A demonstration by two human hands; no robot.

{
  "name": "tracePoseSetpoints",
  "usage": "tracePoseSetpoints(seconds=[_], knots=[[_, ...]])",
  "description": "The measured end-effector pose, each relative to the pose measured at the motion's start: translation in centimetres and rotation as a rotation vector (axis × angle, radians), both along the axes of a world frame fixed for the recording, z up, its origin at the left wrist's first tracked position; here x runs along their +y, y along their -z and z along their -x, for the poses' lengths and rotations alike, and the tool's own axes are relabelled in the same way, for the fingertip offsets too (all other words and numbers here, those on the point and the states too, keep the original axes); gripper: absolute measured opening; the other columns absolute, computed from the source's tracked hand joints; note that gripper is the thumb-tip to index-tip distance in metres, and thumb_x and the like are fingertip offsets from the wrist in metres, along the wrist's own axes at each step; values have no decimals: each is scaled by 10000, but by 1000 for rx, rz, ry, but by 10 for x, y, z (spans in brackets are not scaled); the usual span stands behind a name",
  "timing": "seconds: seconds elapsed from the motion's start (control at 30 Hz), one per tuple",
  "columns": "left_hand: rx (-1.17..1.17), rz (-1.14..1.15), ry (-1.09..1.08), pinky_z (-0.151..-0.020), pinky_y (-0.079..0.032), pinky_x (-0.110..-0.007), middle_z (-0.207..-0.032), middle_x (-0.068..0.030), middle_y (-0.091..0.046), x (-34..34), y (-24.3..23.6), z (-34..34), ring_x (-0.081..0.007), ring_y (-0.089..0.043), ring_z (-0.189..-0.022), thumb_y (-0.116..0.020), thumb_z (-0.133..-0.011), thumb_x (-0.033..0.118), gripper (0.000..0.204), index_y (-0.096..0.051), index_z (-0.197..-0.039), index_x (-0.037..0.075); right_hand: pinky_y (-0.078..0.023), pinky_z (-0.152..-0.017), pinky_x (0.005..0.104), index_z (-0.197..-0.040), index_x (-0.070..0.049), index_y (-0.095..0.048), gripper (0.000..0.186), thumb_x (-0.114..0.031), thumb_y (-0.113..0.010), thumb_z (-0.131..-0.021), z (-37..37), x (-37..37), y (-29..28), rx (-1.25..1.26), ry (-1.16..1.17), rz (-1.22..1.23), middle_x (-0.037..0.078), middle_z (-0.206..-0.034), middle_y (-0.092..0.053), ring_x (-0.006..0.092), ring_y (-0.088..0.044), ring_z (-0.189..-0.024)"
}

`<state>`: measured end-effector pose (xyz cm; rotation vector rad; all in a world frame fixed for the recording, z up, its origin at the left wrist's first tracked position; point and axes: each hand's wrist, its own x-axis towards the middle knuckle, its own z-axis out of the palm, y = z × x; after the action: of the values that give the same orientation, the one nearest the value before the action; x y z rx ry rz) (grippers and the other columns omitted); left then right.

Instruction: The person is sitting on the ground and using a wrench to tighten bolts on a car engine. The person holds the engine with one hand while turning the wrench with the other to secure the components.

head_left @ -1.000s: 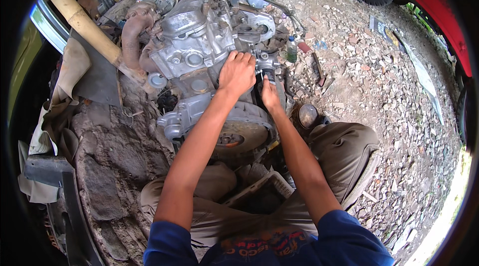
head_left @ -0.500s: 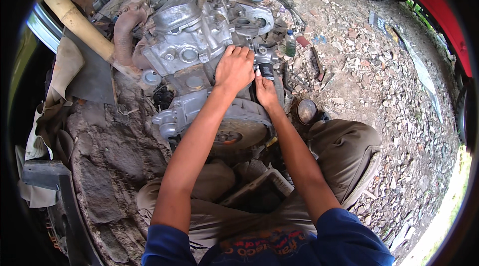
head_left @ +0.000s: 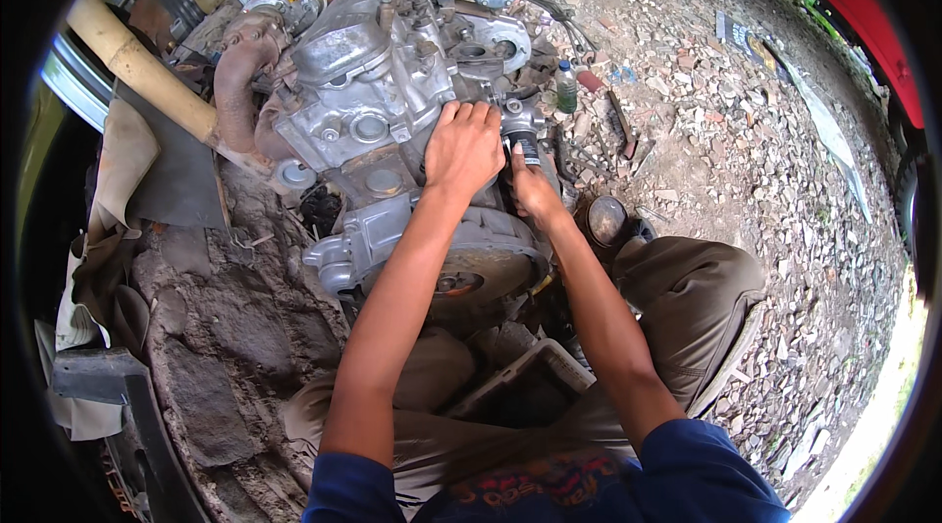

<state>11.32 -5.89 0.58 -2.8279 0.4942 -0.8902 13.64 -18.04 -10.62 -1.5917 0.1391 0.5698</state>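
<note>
A grey metal engine block (head_left: 373,101) lies on the ground in front of me, between my knees. My left hand (head_left: 463,148) rests palm down on its right side, fingers bent over the casting. My right hand (head_left: 533,187) sits just to the right and grips a small dark cylindrical part (head_left: 523,142) fixed to the engine. A round flywheel housing (head_left: 471,268) faces me below both hands.
A small plastic bottle (head_left: 566,86) and loose tools (head_left: 620,126) lie on the rubble to the right. A round metal cup (head_left: 605,219) sits by my right knee. A yellow pole (head_left: 137,67) runs at upper left. A red vehicle (head_left: 844,3) stands at upper right.
Both hands keep their places on the engine's right side. The view has shifted slightly, with the engine sitting a little higher in the picture.
</note>
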Motion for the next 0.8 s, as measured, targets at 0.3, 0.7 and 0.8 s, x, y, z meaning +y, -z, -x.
tracePoseSetpoints(seconds=[0.3,0.7,0.8], knots=[[-23,89,102,-997,-418,-405,-998,-127,-702,1,2,2,-253,-654,-945,-610,-814,126,472,-609,-1270,5,-441,-962,486,-910,112,-692,857,-636,-284,-1005,-11,16,36,-184,135,106,356,-977,-660,483,-618,-1064],[-51,370,263,-973,-435,-418,-1045,-133,-707,2,-5,10,-284,-651,-1012,-493,-788,68,406,-663,-1151,8,-475,-805,438,-797,78,-632,790,-640,-374,-998,-26,12,63,-342,117,44,226,-726,-620,330,-627,-795],[-117,444,333,-948,-452,-422,-1017,-147,-712,-1,-3,5,-305,-659,-996,-479,-777,80,392,-673,-1108,-1,-468,-732,382,-722,44,-643,755,-620,-420,-1003,-39,11,83,-325,125,-77,147,-666,-608,231,-587,-713]])
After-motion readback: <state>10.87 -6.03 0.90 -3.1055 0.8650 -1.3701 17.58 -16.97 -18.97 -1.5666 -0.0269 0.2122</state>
